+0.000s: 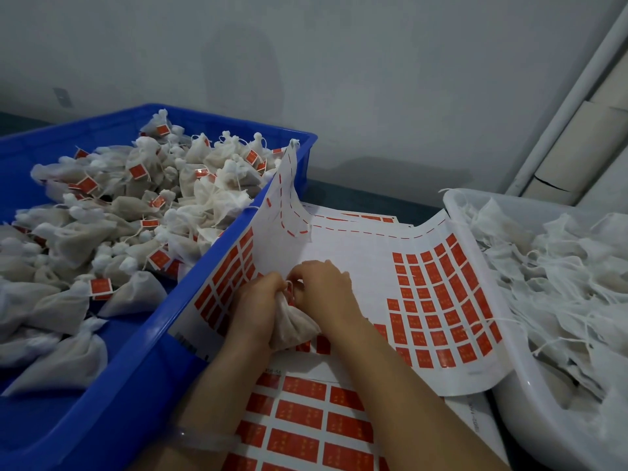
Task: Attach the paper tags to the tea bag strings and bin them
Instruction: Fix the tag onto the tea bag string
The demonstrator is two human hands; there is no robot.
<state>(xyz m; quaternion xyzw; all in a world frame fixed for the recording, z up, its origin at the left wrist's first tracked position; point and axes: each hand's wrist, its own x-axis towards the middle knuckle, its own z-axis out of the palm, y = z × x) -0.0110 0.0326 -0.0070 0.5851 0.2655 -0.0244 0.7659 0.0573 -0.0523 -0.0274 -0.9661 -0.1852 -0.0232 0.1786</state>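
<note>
The left hand point(256, 307) grips the tea bag point(294, 326) at its gathered neck over the tag sheet point(339, 253), with the bag's body pointing near. The right hand point(326, 288) pinches the string point(289, 286) at the far end. The blue bin point(142, 351) of tagged bags lies just left, nearer the left hand.

Honestly, nothing here is legible. The red tags point(438, 297) on the sticker sheet point(356, 260) have small yellowish marks on them, but they're way too blurry to make out. Same goes for the tags on the tea bags point(68, 304) in the blue bin point(190, 277). There's dark print point(188, 345) along that sheet's left edge and more on the lower sheet point(474, 416), both just smudges.
</note>
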